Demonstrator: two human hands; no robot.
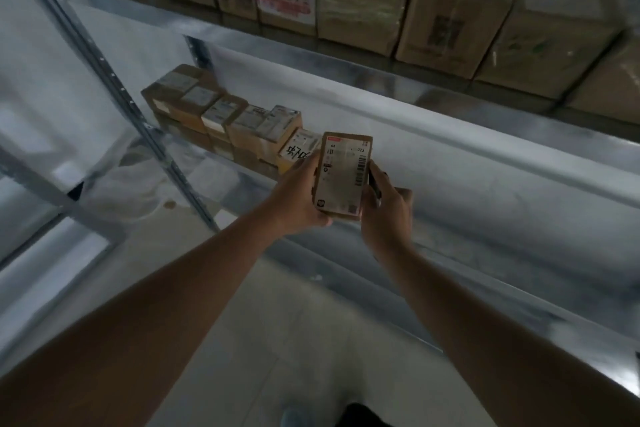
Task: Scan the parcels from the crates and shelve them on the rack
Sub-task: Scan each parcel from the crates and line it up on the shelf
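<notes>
A grey metal rack (450,163) with perforated uprights fills most of the frame, its shelves running from the upper left down toward the right edge. Along the top of the frame, its upper shelf carries a row of large brown cardboard boxes (363,3) standing side by side, some with white labels and one with a red-printed label. On the middle shelf, left of centre, sits a cluster of small brown cardboard parcels (221,118) with white shipping labels — packed close together in what looks like two layers, the nearest one marked with black handwriting. The rest of that shelf, to the right, shows bare metal. Pale floor (263,340) lies below, in the lower centre of the frame.

Two bare forearms reach up from the bottom corners and meet at centre frame. Between them is a small flat brown cardboard parcel with a white barcode label (344,177), held upright, label toward the camera, in front of the middle shelf and just right of the parcel cluster. The left hand (298,198) grips the parcel's left edge, fingers curled behind and thumb at the lower corner. The right hand (386,211) clasps the right edge — it also seems to hold a small dark object (373,184) against the parcel, too hidden to identify.
</notes>
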